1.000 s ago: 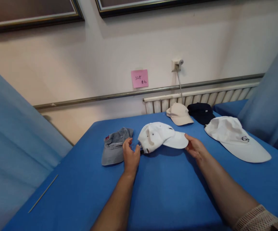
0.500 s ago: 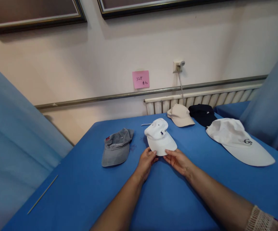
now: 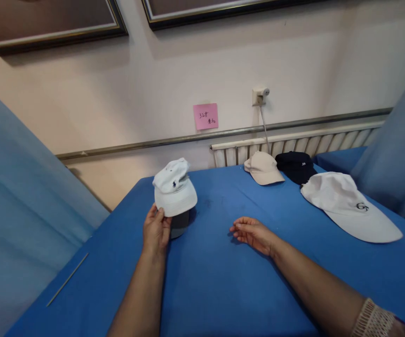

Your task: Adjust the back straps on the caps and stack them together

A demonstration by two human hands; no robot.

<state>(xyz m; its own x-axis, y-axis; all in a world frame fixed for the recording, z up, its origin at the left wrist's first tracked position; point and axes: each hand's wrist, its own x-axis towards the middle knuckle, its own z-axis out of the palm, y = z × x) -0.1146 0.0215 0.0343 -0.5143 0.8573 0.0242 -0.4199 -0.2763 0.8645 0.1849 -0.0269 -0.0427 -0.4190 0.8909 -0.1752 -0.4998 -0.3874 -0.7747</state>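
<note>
My left hand (image 3: 157, 228) grips the brim of a white baseball cap (image 3: 175, 192) with a small dark emblem on its front. That cap is held over the grey cap (image 3: 180, 226), hiding all but part of the grey brim. Whether the two caps touch, I cannot tell. My right hand (image 3: 253, 234) is over the blue table (image 3: 220, 281), empty, its fingers loosely curved and apart.
A beige cap (image 3: 263, 168) and a navy cap (image 3: 295, 166) lie at the back by the radiator (image 3: 230, 154). To the right is a large white cap (image 3: 353, 206). A thin stick (image 3: 67, 280) lies at the left edge. Blue curtains (image 3: 20, 224) hang at both sides.
My left hand has carried the white cap leftward from the middle of the table to above the grey cap. My right hand has let go of its brim and stays near the same place.
</note>
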